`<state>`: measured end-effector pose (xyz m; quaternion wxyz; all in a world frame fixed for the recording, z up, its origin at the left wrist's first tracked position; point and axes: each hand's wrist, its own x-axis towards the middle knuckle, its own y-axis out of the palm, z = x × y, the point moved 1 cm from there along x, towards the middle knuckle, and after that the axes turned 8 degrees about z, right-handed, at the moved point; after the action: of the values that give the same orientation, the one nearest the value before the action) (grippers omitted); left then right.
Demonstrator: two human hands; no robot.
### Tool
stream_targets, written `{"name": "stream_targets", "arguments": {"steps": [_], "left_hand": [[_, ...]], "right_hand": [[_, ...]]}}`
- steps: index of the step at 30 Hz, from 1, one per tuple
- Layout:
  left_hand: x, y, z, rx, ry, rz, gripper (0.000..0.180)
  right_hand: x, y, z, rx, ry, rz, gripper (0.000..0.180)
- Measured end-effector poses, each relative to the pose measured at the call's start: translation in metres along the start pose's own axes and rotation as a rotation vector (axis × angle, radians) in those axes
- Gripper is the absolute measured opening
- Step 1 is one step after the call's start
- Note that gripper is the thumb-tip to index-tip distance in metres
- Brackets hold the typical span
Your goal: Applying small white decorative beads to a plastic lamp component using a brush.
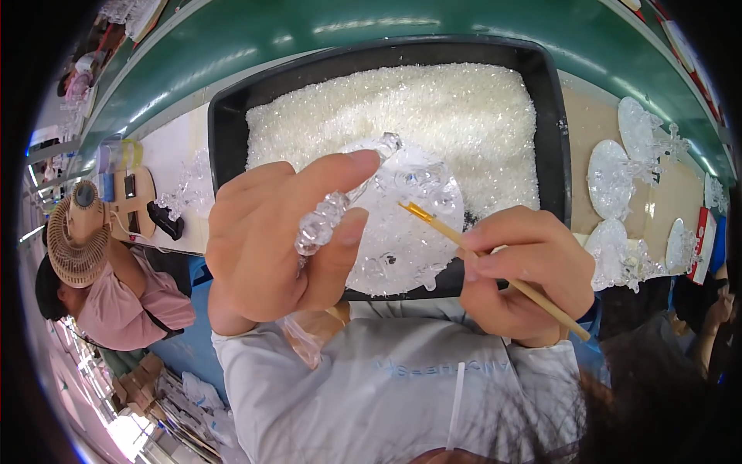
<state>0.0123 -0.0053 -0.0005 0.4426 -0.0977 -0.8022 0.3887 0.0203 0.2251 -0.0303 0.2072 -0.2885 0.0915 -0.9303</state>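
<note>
A glossy green surface (371, 11) spans the far side, streaked with reflected light. The tabletop (174, 143) is whitish on the left and tan on the right. Slim strip lights (32, 233) shine at far left; below, brown cardboard (139, 379) is piled near a bright glare (127, 435) of unclear source.

Light grey shirt (332, 402), pale blue lettering (402, 370) across chest, narrow white strip (457, 402) down front; fingers (328, 172) bare.

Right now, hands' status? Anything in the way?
Left hand pinching clear beaded piece. Right hand holding thin brush. Tray of white flakes below. Nothing visibly blocking brush.
</note>
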Motion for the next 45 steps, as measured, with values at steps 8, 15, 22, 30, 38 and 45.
{"name": "stream_targets", "arguments": {"steps": [8, 15, 22, 30, 38, 45], "left_hand": [[0.004, -0.004, -0.01, 0.023, -0.128, 0.09, 0.029], [-0.003, -0.002, -0.011, -0.046, -0.175, 0.071, 0.03], [0.001, -0.006, -0.017, 0.013, -0.187, 0.116, 0.032], [0.001, -0.007, -0.016, -0.04, -0.143, 0.169, 0.031], [-0.001, -0.002, -0.016, -0.027, -0.165, 0.126, 0.029], [-0.006, -0.001, -0.018, 0.027, -0.184, 0.003, 0.026]], "right_hand": [[0.002, 0.002, -0.004, -0.038, -0.082, -0.004, 0.027], [0.003, 0.005, -0.005, -0.04, -0.083, -0.013, 0.027], [0.003, 0.008, -0.008, -0.016, -0.144, -0.032, 0.026], [0.008, 0.005, -0.01, 0.097, -0.183, -0.014, 0.026], [0.007, 0.005, -0.011, 0.057, -0.198, 0.003, 0.029], [0.005, 0.006, -0.009, 0.038, -0.205, -0.04, 0.031]]}}
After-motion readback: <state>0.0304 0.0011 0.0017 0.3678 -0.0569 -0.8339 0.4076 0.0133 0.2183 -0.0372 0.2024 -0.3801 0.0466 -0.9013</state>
